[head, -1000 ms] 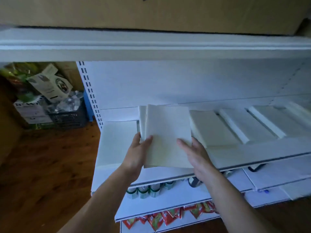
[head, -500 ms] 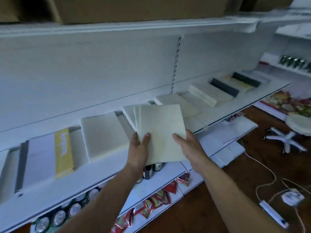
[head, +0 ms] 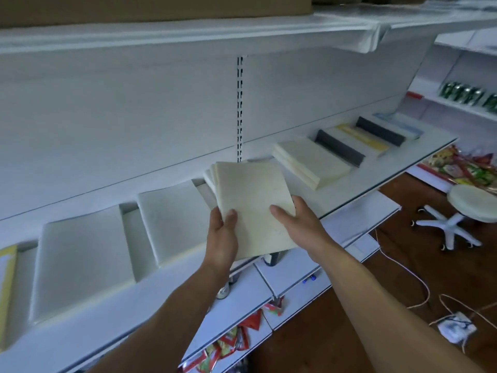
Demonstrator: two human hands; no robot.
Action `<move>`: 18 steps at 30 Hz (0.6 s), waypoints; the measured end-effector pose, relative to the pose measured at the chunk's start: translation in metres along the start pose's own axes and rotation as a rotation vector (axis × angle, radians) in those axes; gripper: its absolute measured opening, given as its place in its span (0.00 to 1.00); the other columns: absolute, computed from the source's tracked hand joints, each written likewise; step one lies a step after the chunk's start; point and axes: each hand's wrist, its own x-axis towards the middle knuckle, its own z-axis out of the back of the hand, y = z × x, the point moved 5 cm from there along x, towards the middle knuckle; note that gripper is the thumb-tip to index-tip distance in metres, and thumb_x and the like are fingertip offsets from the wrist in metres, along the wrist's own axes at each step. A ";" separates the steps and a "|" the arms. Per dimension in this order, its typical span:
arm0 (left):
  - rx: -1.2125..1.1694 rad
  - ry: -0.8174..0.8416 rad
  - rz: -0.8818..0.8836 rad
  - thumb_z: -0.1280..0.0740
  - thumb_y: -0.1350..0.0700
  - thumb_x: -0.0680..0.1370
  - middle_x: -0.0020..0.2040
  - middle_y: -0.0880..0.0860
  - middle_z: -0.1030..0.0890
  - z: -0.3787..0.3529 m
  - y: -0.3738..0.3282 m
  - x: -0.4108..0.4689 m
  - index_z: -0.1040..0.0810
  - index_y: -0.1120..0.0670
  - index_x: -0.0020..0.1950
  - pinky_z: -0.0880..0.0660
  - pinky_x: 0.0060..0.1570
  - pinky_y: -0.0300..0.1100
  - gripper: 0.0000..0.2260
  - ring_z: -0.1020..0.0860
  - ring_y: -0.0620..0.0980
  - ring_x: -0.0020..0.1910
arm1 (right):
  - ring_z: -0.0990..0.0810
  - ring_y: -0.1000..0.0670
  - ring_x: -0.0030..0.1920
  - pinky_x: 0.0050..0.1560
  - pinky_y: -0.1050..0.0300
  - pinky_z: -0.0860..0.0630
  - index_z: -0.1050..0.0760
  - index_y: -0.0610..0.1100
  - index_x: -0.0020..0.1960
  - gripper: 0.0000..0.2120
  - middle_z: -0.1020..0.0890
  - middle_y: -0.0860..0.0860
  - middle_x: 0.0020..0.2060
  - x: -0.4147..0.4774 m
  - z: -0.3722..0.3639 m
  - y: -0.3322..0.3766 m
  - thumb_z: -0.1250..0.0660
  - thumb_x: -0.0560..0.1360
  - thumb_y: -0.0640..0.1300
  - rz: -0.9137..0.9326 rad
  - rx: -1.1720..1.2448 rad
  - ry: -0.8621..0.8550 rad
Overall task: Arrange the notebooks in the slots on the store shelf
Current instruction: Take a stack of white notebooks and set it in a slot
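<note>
Notebooks (head: 252, 208), where now?

Cream stack, carried right from the shelf's left end a second ago. Now held over the shelf (head: 357, 188) front by the slotted upright (head: 240, 109), between a white pile (head: 172, 219) and a cream pile (head: 309, 162). Probably headed for that gap.

Hands?

Left hand (head: 222, 232) grips the lower left edge, thumb on the cover. Right hand (head: 298, 224) clasps the right edge, thumb on top, fingers under. Forearms reach forward. Nothing slotted yet.
</note>
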 end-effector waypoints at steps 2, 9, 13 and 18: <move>-0.021 -0.018 -0.012 0.43 0.54 0.83 0.54 0.51 0.20 -0.011 -0.004 0.023 0.28 0.47 0.58 0.23 0.50 0.47 0.07 0.21 0.51 0.52 | 0.23 0.53 0.56 0.54 0.56 0.28 0.30 0.50 0.63 0.18 0.22 0.55 0.57 0.028 0.008 0.007 0.35 0.77 0.55 0.012 -0.061 -0.002; 0.094 -0.144 -0.074 0.45 0.51 0.84 0.50 0.49 0.24 -0.028 -0.007 0.075 0.31 0.49 0.57 0.27 0.42 0.43 0.07 0.24 0.47 0.48 | 0.25 0.53 0.51 0.49 0.56 0.29 0.31 0.50 0.64 0.18 0.23 0.54 0.55 0.100 0.008 0.021 0.37 0.78 0.55 0.071 -0.233 0.091; 0.285 -0.290 -0.091 0.45 0.52 0.82 0.54 0.53 0.28 -0.026 0.011 0.093 0.30 0.53 0.57 0.27 0.58 0.57 0.08 0.28 0.55 0.55 | 0.22 0.50 0.51 0.52 0.51 0.25 0.31 0.51 0.62 0.16 0.21 0.54 0.52 0.128 -0.001 0.009 0.37 0.77 0.55 0.065 -0.311 0.148; 0.337 -0.389 -0.074 0.46 0.47 0.79 0.59 0.52 0.29 -0.032 0.024 0.103 0.35 0.50 0.67 0.27 0.60 0.59 0.17 0.29 0.55 0.59 | 0.24 0.48 0.54 0.51 0.53 0.27 0.28 0.48 0.57 0.13 0.24 0.51 0.56 0.161 -0.011 -0.004 0.35 0.75 0.52 0.161 -0.376 0.158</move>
